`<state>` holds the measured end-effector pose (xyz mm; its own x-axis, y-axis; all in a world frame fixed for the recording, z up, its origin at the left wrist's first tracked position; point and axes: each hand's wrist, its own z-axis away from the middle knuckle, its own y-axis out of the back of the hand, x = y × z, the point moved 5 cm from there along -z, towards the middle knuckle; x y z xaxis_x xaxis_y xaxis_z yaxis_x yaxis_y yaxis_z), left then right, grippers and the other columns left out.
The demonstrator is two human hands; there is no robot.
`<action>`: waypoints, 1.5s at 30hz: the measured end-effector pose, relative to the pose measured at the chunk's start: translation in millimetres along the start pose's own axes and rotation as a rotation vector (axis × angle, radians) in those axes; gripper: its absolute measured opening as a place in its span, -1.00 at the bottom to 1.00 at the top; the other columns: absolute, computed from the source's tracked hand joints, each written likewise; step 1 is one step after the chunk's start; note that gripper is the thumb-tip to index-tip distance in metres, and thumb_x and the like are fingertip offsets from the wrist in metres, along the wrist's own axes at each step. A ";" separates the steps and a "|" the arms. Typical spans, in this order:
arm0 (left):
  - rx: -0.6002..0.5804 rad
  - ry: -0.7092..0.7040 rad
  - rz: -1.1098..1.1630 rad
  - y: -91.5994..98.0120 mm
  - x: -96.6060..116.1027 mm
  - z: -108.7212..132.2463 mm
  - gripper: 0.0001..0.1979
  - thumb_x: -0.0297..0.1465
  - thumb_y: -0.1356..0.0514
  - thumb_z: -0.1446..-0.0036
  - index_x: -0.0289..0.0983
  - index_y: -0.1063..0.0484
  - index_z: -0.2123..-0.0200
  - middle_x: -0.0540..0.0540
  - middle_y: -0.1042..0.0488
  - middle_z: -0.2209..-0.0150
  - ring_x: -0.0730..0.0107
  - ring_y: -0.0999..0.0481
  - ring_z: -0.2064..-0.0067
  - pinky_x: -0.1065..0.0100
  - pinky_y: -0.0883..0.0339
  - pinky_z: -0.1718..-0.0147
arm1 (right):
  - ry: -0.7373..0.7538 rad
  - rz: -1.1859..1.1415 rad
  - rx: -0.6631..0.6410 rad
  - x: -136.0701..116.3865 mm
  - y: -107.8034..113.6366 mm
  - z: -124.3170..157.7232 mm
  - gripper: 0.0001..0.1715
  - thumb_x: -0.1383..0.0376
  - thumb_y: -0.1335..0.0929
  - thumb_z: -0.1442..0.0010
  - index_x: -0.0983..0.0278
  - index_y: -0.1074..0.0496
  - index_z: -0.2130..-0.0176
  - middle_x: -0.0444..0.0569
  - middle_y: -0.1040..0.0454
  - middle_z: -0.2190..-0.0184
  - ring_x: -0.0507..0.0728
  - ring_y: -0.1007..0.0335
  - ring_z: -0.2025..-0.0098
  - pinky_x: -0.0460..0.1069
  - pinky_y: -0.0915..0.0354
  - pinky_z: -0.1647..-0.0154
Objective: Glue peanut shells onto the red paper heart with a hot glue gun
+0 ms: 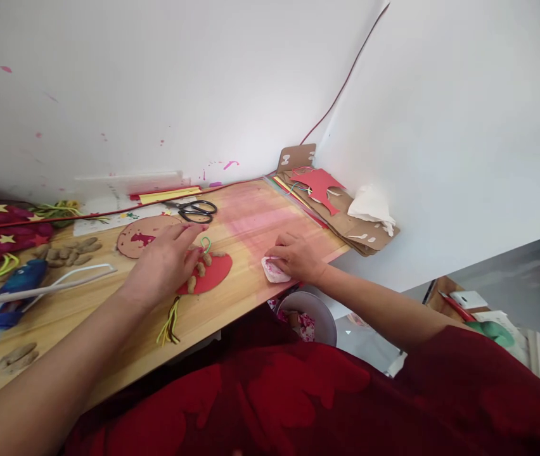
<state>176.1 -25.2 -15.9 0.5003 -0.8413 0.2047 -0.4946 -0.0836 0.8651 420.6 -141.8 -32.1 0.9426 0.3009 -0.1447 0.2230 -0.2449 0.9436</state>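
My right hand (pixel 298 256) presses a folded white tissue with pink stains (pixel 274 269) against the table near its front edge, fingers bent over it. My left hand (pixel 168 259) is over the left side of a red round piece (pixel 215 275), its fingers stretched out and apart from the thumb. Several peanuts (pixel 201 269) sit on that red piece, with a green loop (pixel 206 244) at its top and a yellow and black yarn tassel (pixel 170 323) below it. Whether my left fingertips touch the piece, I cannot tell.
Black scissors (pixel 196 210) lie behind my left hand, beside a stained cardboard disc (pixel 132 237). A blue glue gun (pixel 18 291) and loose peanuts (pixel 73 252) are at left. Cardboard sheets (pixel 362 237) overhang the right end. A bin (pixel 324 313) stands below the edge.
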 end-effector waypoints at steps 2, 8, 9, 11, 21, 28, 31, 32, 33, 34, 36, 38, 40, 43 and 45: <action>0.040 -0.004 -0.001 -2.5 -2.0 7.7 -0.62 -0.39 -0.04 -0.35 -0.34 -0.39 -0.16 -0.31 -0.49 -0.03 -0.01 -0.47 -0.09 0.03 -0.42 -0.06 | -0.018 0.047 0.018 -1.1 -1.1 3.1 -0.83 0.29 -0.37 -0.33 0.27 -0.60 0.21 0.03 -0.48 0.34 0.15 -0.35 0.26 0.03 -0.21 0.18; 0.152 -0.030 0.016 -6.4 -4.5 20.4 -0.64 -0.42 -0.05 -0.34 -0.35 -0.42 -0.14 -0.29 -0.52 -0.03 0.05 -0.48 -0.10 0.08 -0.41 -0.11 | -0.079 -0.159 -0.002 -7.0 14.4 36.8 -0.64 0.22 -0.42 -0.30 0.32 -0.51 -0.05 0.12 -0.59 0.11 0.21 -0.47 0.09 0.07 -0.34 0.05; 0.159 -0.030 0.020 -6.9 -4.7 21.2 -0.64 -0.42 -0.06 -0.33 -0.36 -0.42 -0.14 -0.30 -0.52 -0.02 0.05 -0.49 -0.09 0.08 -0.41 -0.11 | -0.033 -0.197 -0.023 -9.1 15.8 42.5 -0.58 0.21 -0.43 -0.29 0.31 -0.50 -0.10 0.15 -0.59 0.04 0.23 -0.46 0.03 0.10 -0.35 -0.02; 0.157 -0.029 0.036 -8.3 -5.0 22.0 -0.64 -0.43 -0.08 -0.32 -0.36 -0.42 -0.13 -0.29 -0.53 0.02 0.06 -0.51 -0.05 0.09 -0.42 -0.09 | 0.039 -0.261 -0.050 -11.1 15.2 48.4 -0.59 0.22 -0.42 -0.31 0.29 -0.53 -0.12 0.18 -0.57 -0.02 0.24 -0.45 -0.04 0.13 -0.36 -0.08; 0.173 0.015 0.099 -14.4 -13.6 28.0 -0.65 -0.42 -0.11 -0.31 -0.31 -0.38 -0.14 -0.24 -0.54 0.05 0.08 -0.52 0.00 0.07 -0.45 -0.03 | 0.045 -0.403 -0.135 12.2 -38.6 -80.0 -0.76 0.33 -0.38 -0.34 0.20 -0.68 0.12 0.03 -0.65 0.14 0.11 -0.54 0.11 -0.01 -0.38 0.02; 0.181 0.020 0.121 -16.3 -16.0 29.9 -0.65 -0.46 -0.12 -0.29 -0.26 -0.36 -0.13 -0.20 -0.55 0.06 0.10 -0.53 0.02 0.08 -0.46 -0.01 | -0.146 -0.315 -0.104 53.9 -67.3 -175.1 -0.80 0.36 -0.42 -0.30 0.23 -0.69 0.15 0.01 -0.67 0.14 0.11 -0.55 0.09 -0.05 -0.34 0.00; 0.175 0.006 0.125 -17.9 -15.2 29.7 -0.66 -0.45 -0.11 -0.31 -0.27 -0.35 -0.14 -0.21 -0.55 0.07 0.10 -0.52 0.03 0.07 -0.47 0.00 | -0.267 -0.266 -0.069 67.2 -74.5 -195.8 -0.77 0.37 -0.40 -0.32 0.21 -0.68 0.10 0.01 -0.66 0.06 0.12 -0.55 0.02 -0.05 -0.34 -0.04; 0.175 0.002 0.119 -18.4 -15.3 30.0 -0.66 -0.46 -0.11 -0.31 -0.28 -0.34 -0.14 -0.21 -0.55 0.06 0.10 -0.52 0.03 0.07 -0.47 0.00 | -0.309 -0.248 -0.058 71.8 -75.5 -201.3 -0.76 0.36 -0.40 -0.32 0.19 -0.67 0.08 0.00 -0.66 0.04 0.12 -0.55 0.00 -0.05 -0.34 -0.05; 0.177 0.000 0.113 -18.8 -15.8 30.4 -0.66 -0.46 -0.12 -0.31 -0.28 -0.34 -0.14 -0.21 -0.55 0.05 0.10 -0.52 0.03 0.08 -0.47 0.00 | -0.351 -0.228 -0.048 76.7 -75.8 -206.3 -0.75 0.35 -0.40 -0.32 0.17 -0.67 0.07 -0.01 -0.65 0.02 0.12 -0.55 -0.01 -0.05 -0.34 -0.06; 0.182 -0.001 0.107 -19.0 -16.5 30.9 -0.66 -0.45 -0.12 -0.30 -0.29 -0.34 -0.14 -0.21 -0.54 0.05 0.10 -0.52 0.02 0.08 -0.47 0.01 | -0.390 -0.208 -0.041 82.0 -75.4 -210.8 -0.75 0.33 -0.41 -0.32 0.15 -0.67 0.06 -0.03 -0.65 0.01 0.12 -0.55 -0.01 -0.05 -0.34 -0.07; 0.196 -0.001 0.099 -19.0 -18.8 31.8 -0.67 -0.46 -0.13 -0.29 -0.29 -0.34 -0.12 -0.21 -0.54 0.06 0.09 -0.52 0.03 0.07 -0.48 0.01 | -0.462 -0.172 -0.036 94.0 -73.0 -218.3 -0.74 0.28 -0.41 -0.33 0.13 -0.66 0.03 -0.04 -0.64 -0.01 0.13 -0.55 0.00 -0.05 -0.34 -0.07; 0.196 0.012 0.104 -19.0 -22.3 32.2 -0.67 -0.47 -0.12 -0.30 -0.26 -0.33 -0.12 -0.21 -0.55 0.08 0.09 -0.53 0.04 0.05 -0.49 0.01 | -0.525 -0.138 -0.041 107.8 -68.8 -222.7 -0.72 0.24 -0.39 -0.35 0.16 -0.64 -0.01 -0.01 -0.64 -0.02 0.15 -0.55 0.00 -0.05 -0.34 -0.05; 0.189 0.036 0.112 -18.6 -26.6 32.0 -0.65 -0.48 -0.10 -0.29 -0.23 -0.33 -0.13 -0.21 -0.55 0.08 0.07 -0.54 0.03 0.02 -0.49 -0.01 | -0.586 -0.101 -0.050 122.5 -63.3 -222.8 -0.68 0.22 -0.36 -0.38 0.22 -0.62 -0.04 0.03 -0.63 -0.03 0.17 -0.55 -0.02 -0.02 -0.34 -0.05; 0.196 0.064 0.120 -16.5 -31.3 31.5 -0.63 -0.50 -0.09 -0.27 -0.22 -0.35 -0.13 -0.24 -0.56 0.05 0.03 -0.54 -0.01 -0.01 -0.50 -0.01 | -0.666 -0.036 -0.072 143.1 -52.0 -213.9 -0.64 0.16 -0.35 -0.40 0.28 -0.54 -0.08 0.08 -0.57 -0.06 0.20 -0.52 -0.04 0.11 -0.39 -0.10; 0.201 0.070 0.122 -14.9 -32.1 30.9 -0.64 -0.50 -0.09 -0.26 -0.23 -0.37 -0.12 -0.25 -0.55 0.04 0.01 -0.54 -0.01 -0.04 -0.51 0.00 | -0.717 0.017 -0.090 154.1 -42.2 -203.6 -0.61 0.14 -0.37 -0.38 0.29 -0.46 -0.11 0.08 -0.50 -0.09 0.20 -0.49 -0.05 0.19 -0.43 -0.08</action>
<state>145.4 -13.5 -49.5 0.4729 -0.8133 0.3390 -0.6824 -0.0947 0.7248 505.9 102.6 -33.6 0.8837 -0.3888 -0.2608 0.2151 -0.1576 0.9638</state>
